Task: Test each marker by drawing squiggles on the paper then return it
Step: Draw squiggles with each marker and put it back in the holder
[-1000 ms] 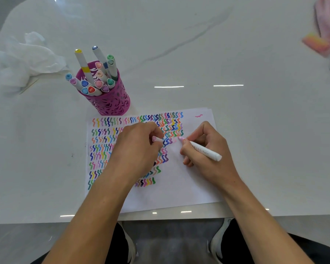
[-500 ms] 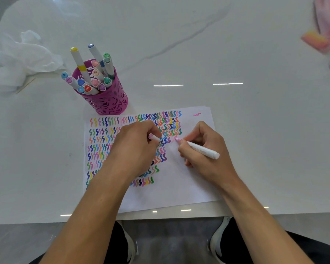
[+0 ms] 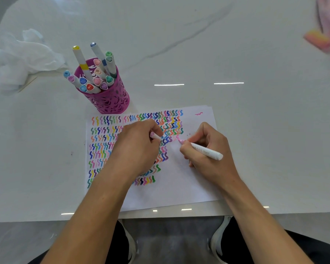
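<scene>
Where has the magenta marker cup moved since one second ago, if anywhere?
No. The magenta marker cup still stands at the far left edge of the paper, as before.

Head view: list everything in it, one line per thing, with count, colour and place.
table: one, white marble with grey veins, under everything.
paper: one sheet or thin stack, white with coloured squiggles, at the table's near edge.
cup: one, magenta with cut-outs, beyond the paper's far left corner.
stored markers: about fourteen, white barrels, mixed-colour caps, in the cup.
pink marker: one, white barrel, pink tip on the paper.
cap: one, pink-ended, in the left hand.
tissue: one, white, crumpled, far left.
blurred object: one, pink and yellow, far right.
left hand: one, on the paper, holding the cap.
right hand: one, holding the pink marker.
</scene>
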`<state>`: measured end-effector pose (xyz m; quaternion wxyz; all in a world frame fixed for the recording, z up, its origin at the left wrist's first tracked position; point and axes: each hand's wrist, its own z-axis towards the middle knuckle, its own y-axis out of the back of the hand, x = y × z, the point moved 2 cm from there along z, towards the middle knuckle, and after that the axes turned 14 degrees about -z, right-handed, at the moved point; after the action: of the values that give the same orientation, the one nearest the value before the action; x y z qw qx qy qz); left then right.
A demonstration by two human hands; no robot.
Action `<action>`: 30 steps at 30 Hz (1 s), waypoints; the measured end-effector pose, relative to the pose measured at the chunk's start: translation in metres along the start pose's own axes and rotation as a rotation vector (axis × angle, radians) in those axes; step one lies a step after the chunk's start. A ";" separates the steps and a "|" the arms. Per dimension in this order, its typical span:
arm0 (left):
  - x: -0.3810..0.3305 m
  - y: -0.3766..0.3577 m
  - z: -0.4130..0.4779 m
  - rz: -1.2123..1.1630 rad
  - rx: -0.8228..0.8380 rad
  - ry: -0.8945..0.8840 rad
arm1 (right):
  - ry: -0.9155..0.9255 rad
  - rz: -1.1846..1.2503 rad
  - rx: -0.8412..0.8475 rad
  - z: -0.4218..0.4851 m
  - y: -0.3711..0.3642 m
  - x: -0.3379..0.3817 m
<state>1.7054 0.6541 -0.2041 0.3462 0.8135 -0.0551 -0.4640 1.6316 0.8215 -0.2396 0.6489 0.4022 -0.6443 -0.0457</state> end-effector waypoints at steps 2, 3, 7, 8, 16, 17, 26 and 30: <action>0.000 0.001 0.000 -0.004 0.006 0.003 | -0.001 0.008 0.006 0.000 -0.001 -0.001; -0.001 0.001 0.000 -0.002 0.014 0.002 | 0.000 0.011 0.008 0.000 -0.001 -0.001; -0.004 0.001 -0.001 0.013 0.039 -0.008 | 0.007 0.017 0.012 0.000 -0.001 -0.001; -0.004 0.000 -0.001 0.014 0.040 -0.009 | 0.009 0.015 0.017 0.000 -0.002 -0.001; -0.004 0.003 -0.002 -0.047 0.006 0.003 | -0.025 0.268 -0.051 -0.004 0.005 0.004; -0.004 0.005 -0.002 -0.051 -0.011 -0.011 | -0.025 0.306 -0.068 -0.004 0.005 0.005; -0.014 0.019 -0.008 -0.544 -0.051 0.015 | 0.123 0.306 -0.104 -0.004 0.018 0.029; -0.016 0.018 -0.015 -0.765 0.045 0.085 | 0.143 0.383 -0.055 -0.002 0.027 0.046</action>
<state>1.7119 0.6547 -0.1764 0.1321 0.8012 0.2564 -0.5243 1.6288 0.8136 -0.1870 0.7006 0.2567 -0.6598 0.0894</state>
